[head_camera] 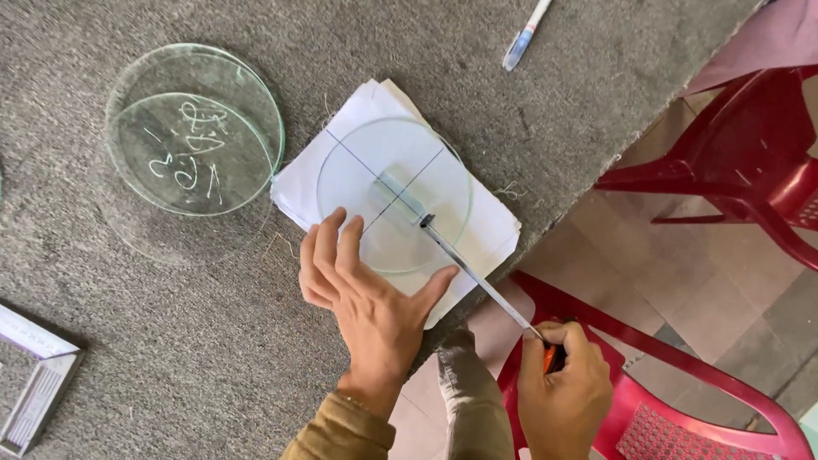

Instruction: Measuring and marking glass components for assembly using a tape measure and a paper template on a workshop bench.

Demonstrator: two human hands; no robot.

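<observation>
A round clear glass disc (426,183) lies on a stack of white paper (490,230) marked with crossed pencil lines. My left hand (362,285) presses flat on the disc's near edge and the paper, fingers spread. My right hand (562,383) grips the orange handle of a long thin metal tool (477,277). The tool's head (400,192) rests on the middle of the disc, where the lines cross.
Two more glass discs (194,128) are stacked at the left, the top one with white scribbles. A pen (526,34) lies at the far edge. A metal square (38,383) sits at the lower left. Red plastic chairs (750,153) stand beside the grey-carpeted table's edge.
</observation>
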